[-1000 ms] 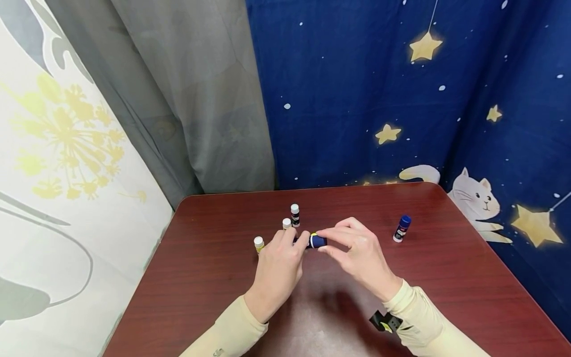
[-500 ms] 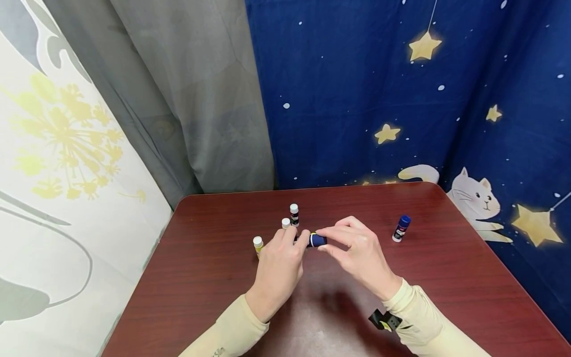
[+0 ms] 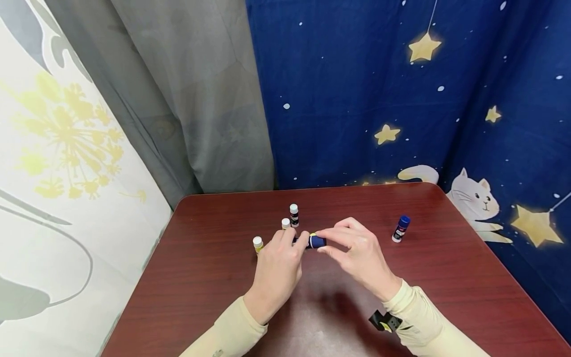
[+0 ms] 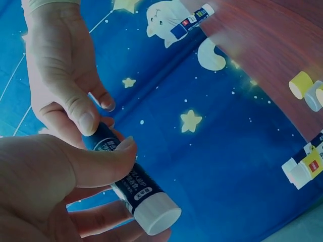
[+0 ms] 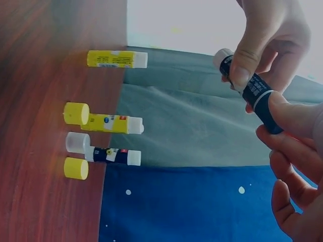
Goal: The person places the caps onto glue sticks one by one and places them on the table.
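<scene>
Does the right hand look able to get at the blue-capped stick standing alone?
Probably yes: in the head view, nothing stands between the right hand and the blue-capped stick. That hand pinches a second stick, though, and would likely need to let go first.

Head view faces forward-down; closer wrist views share the held tube [image 4: 137, 185].

At eight o'clock our left hand [image 4: 53, 174] pinches a navy glue stick [image 4: 135, 184], its white end [image 4: 157, 214] towards five; at ten, our right hand [image 4: 61, 73] grips the blue end [image 4: 99, 135]. We see a second glue stick [image 4: 193, 21] near one, a yellow cap [image 4: 301, 84] past two
</scene>
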`<state>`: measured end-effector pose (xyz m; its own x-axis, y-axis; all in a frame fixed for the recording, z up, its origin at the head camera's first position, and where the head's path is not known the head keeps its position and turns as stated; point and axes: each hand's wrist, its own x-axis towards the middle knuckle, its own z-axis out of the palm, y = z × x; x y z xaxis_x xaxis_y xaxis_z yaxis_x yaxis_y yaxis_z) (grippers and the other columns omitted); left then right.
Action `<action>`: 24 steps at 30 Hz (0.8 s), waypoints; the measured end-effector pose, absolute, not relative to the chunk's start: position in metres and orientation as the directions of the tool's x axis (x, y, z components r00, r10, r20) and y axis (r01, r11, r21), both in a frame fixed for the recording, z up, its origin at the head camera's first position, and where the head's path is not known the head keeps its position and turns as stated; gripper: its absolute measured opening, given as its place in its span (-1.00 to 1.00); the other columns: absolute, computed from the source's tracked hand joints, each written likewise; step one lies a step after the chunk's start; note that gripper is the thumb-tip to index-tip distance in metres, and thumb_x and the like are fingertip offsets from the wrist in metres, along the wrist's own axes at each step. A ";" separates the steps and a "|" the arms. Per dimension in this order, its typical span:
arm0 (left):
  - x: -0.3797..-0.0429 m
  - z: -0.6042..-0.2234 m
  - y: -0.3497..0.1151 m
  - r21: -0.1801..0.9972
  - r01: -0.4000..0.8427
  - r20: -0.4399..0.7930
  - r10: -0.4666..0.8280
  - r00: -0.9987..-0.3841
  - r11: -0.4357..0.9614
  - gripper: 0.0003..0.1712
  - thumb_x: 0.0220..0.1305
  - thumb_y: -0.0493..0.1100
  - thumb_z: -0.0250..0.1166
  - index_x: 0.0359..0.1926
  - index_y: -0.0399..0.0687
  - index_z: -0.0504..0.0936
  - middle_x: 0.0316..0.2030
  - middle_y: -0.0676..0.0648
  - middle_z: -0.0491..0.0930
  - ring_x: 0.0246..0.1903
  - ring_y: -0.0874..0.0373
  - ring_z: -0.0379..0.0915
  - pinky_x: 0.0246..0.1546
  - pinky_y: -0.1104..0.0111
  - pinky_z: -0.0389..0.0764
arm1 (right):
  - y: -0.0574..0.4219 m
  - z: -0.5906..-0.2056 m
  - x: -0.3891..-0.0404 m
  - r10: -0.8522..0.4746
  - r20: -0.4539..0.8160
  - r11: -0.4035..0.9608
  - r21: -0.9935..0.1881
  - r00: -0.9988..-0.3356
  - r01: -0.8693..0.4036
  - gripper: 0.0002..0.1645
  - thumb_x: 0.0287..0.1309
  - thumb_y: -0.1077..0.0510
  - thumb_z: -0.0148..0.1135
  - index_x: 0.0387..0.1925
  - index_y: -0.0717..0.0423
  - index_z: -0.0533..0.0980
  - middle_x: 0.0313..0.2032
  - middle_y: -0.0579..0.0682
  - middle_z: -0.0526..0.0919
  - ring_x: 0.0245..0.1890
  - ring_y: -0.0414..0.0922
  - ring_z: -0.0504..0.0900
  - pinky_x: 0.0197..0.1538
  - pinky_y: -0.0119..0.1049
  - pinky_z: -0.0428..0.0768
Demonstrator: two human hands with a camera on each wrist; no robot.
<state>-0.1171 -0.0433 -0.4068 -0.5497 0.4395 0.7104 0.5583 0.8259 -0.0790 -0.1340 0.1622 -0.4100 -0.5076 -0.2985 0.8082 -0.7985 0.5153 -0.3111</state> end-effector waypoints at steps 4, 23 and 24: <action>-0.117 -0.408 -0.044 -0.067 0.563 0.711 0.435 -0.552 0.824 -0.65 0.10 -0.36 0.40 -0.05 -0.09 0.69 -0.29 -0.10 0.54 -0.30 0.02 0.51 -0.45 0.28 0.62 | 0.162 -0.412 -0.133 -0.298 0.806 0.516 -0.315 -0.512 -0.797 -0.51 -0.18 0.18 0.67 -0.09 -0.13 0.75 -0.30 -0.29 0.70 -0.20 -0.24 0.53 -0.24 -0.52 0.48; -0.119 -0.401 -0.039 -0.103 0.548 0.720 0.442 -0.534 0.830 -0.65 0.07 -0.38 0.41 -0.07 -0.11 0.69 -0.28 -0.12 0.52 -0.32 0.01 0.50 -0.42 0.27 0.62 | 0.164 -0.407 -0.137 -0.298 0.821 0.509 -0.294 -0.486 -0.809 -0.53 -0.14 0.20 0.65 -0.08 -0.09 0.75 -0.24 -0.29 0.73 -0.16 -0.23 0.56 -0.19 -0.51 0.51; -0.119 -0.400 -0.039 -0.106 0.547 0.720 0.444 -0.534 0.830 -0.66 0.07 -0.38 0.41 -0.07 -0.11 0.68 -0.29 -0.12 0.52 -0.32 0.00 0.50 -0.42 0.27 0.61 | 0.164 -0.407 -0.137 -0.298 0.821 0.507 -0.295 -0.487 -0.809 -0.53 -0.13 0.21 0.64 -0.08 -0.08 0.75 -0.24 -0.29 0.73 -0.16 -0.23 0.56 -0.18 -0.51 0.51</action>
<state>-0.1185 -0.0392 -0.4003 -0.5340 0.4436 0.7198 0.5472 0.8303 -0.1057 -0.1367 0.1644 -0.4070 -0.4866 -0.2981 0.8212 -0.8094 0.5075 -0.2954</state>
